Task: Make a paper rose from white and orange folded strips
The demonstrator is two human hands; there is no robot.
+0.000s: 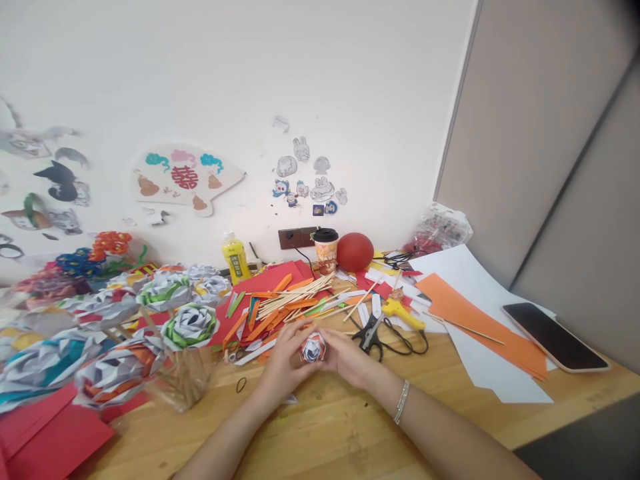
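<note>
Between my two hands is a small paper flower (313, 348), white with orange edging and layered petals, its rolled top facing me. My left hand (286, 355) curls round its left side, and my right hand (344, 355) wraps its right side. Both hands are closed on it just over the wooden table (345, 427). The flower's underside is hidden by the fingers. Just beyond the hands lie thin wooden sticks (295, 297) and orange paper strips (267, 325). To the right of my right hand are black-handled scissors (370, 333) and a yellow-handled tool (403, 313).
Finished paper flowers (190, 325) crowd the left side, some standing in a clear container (183, 383). Red paper (55, 427) lies front left. A yellow bottle (235, 259), a paper cup (327, 252) and a red balloon (355, 253) stand by the wall. A phone (555, 335) rests right.
</note>
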